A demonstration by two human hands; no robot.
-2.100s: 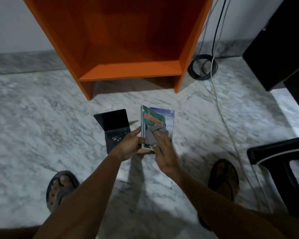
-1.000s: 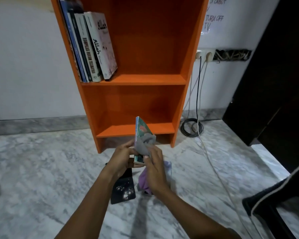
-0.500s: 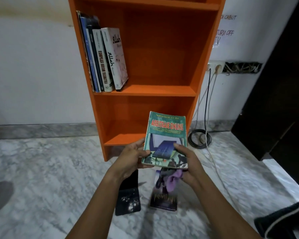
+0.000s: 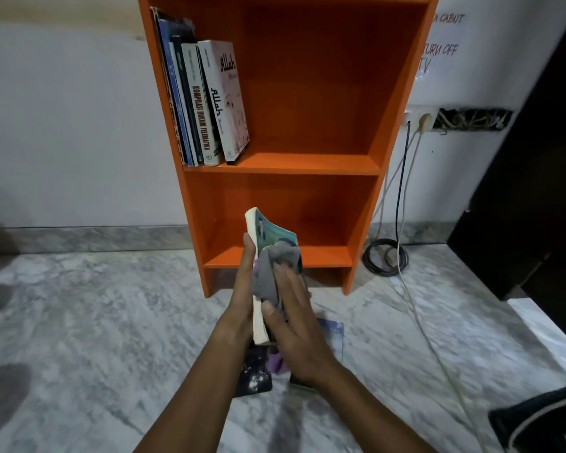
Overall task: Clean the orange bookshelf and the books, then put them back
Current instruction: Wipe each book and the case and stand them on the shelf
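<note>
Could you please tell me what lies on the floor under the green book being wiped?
On the marble floor lie a dark speckled book and a bluish book. The right hand covers most of the bluish one; neither title can be seen.

The marble floor [image 4: 95,322] carries the orange bookshelf [image 4: 307,165], a dark book [image 4: 255,377] and a bluish book [image 4: 332,335] lying near, and a coiled cable [image 4: 386,259] at the right, while upright books [image 4: 206,103] stand at the left of its higher shelf.
</note>
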